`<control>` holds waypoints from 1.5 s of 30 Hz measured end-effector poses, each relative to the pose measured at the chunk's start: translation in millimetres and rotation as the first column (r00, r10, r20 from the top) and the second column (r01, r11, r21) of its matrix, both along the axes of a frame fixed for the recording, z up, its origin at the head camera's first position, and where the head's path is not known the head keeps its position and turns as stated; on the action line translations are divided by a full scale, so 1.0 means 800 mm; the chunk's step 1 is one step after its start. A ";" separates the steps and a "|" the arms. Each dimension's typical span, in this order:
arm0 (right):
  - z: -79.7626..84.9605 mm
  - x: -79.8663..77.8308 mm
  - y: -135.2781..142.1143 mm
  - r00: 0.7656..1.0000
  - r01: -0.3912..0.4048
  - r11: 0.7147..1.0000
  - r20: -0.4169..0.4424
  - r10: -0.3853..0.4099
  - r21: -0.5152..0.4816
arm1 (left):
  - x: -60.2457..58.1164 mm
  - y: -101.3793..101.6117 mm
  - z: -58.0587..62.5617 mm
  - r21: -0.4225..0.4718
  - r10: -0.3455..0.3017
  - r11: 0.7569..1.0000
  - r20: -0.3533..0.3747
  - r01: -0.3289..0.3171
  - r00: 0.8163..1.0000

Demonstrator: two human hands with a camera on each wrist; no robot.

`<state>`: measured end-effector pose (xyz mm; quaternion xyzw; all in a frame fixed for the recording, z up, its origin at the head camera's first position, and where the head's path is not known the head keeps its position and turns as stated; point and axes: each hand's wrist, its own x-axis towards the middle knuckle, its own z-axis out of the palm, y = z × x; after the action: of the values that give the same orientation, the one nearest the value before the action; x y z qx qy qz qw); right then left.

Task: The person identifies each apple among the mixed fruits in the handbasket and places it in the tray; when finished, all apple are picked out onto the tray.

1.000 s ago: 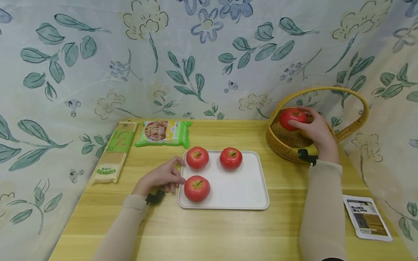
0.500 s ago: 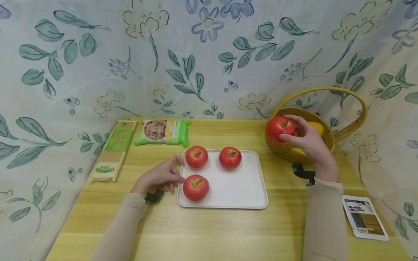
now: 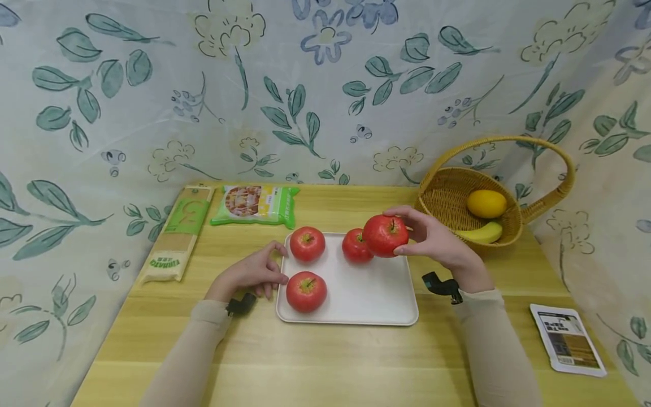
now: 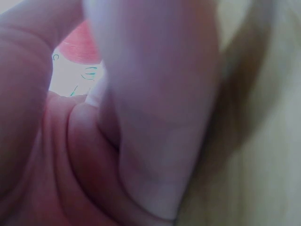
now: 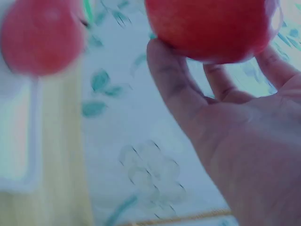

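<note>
My right hand [image 3: 432,237] grips a red apple [image 3: 385,235] between thumb and fingers, above the back right part of a white tray [image 3: 366,305]. In the right wrist view this apple [image 5: 211,28] sits at the fingertips. It partly covers another red apple [image 3: 354,246] on the tray. Two more apples lie along the tray's left side, a back one [image 3: 307,245] and a front one [image 3: 306,291]. My left hand [image 3: 249,274] holds the tray's left rim with bent fingers. Close up in the left wrist view, its fingers [image 4: 160,94] hide most of the contact.
A wicker basket [image 3: 442,198] with a tall handle stands at the back right, holding a yellow fruit [image 3: 486,204] and a banana [image 3: 480,233]. Noodles [image 3: 178,237] and a green snack bag [image 3: 256,206] lie back left. A flat white packet [image 3: 568,339] lies at right.
My right hand has carried the apple out of the basket, leftward and over the tray. The yellow fruit and banana now show in the basket. My left hand stays at the tray.
</note>
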<state>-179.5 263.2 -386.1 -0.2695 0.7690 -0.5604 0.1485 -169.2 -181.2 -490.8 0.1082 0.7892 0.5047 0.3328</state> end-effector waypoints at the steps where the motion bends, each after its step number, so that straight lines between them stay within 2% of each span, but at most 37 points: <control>1: -0.003 0.001 -0.005 0.999 -0.034 0.999 0.017 0.034 0.000 | 0.000 0.000 0.001 0.001 0.001 1.000 0.002 -0.001 1.000; 4: -0.014 0.003 -0.021 0.988 -0.136 0.991 0.073 0.134 0.020 | 0.001 0.000 0.002 0.002 0.005 1.000 0.003 -0.005 1.000; 6: -0.023 0.005 -0.029 0.973 -0.214 0.975 0.101 0.208 0.059 | 0.001 0.000 0.003 0.003 0.008 1.000 0.004 -0.008 1.000; 8: -0.031 0.006 -0.036 0.948 -0.302 0.947 0.131 0.288 0.105 | 0.002 0.000 0.004 0.005 0.008 1.000 0.004 -0.008 1.000; 11: -0.043 0.008 -0.044 0.904 -0.421 0.890 0.164 0.396 0.172 | 0.003 0.000 0.005 0.008 0.006 1.000 0.005 -0.006 1.000; 14: -0.050 0.009 -0.049 0.872 -0.485 0.847 0.188 0.452 0.216 | 0.003 0.000 0.006 0.008 0.005 1.000 -0.002 -0.005 1.000; 19: -0.057 0.008 -0.053 0.855 -0.514 0.824 0.213 0.472 0.238 | 0.003 0.000 0.006 0.004 0.008 1.000 -0.012 -0.008 1.000; 26: -0.066 0.009 -0.055 0.853 -0.520 0.806 0.225 0.472 0.282 | 0.005 0.000 0.001 0.013 0.007 1.000 -0.001 -0.007 1.000; 34: -0.069 0.013 -0.056 0.859 -0.503 0.807 0.285 0.426 0.308 | 0.005 -0.001 -0.002 0.011 0.004 1.000 0.001 -0.004 1.000; 45: -0.065 0.015 -0.055 0.873 -0.482 0.806 0.272 0.405 0.343 | 0.004 0.000 0.001 0.005 -0.002 1.000 -0.005 0.002 1.000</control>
<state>-167.4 219.1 -438.3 -0.3526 0.7649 -0.3630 0.3986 -166.2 -181.0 -490.3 0.1112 0.7885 0.5062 0.3313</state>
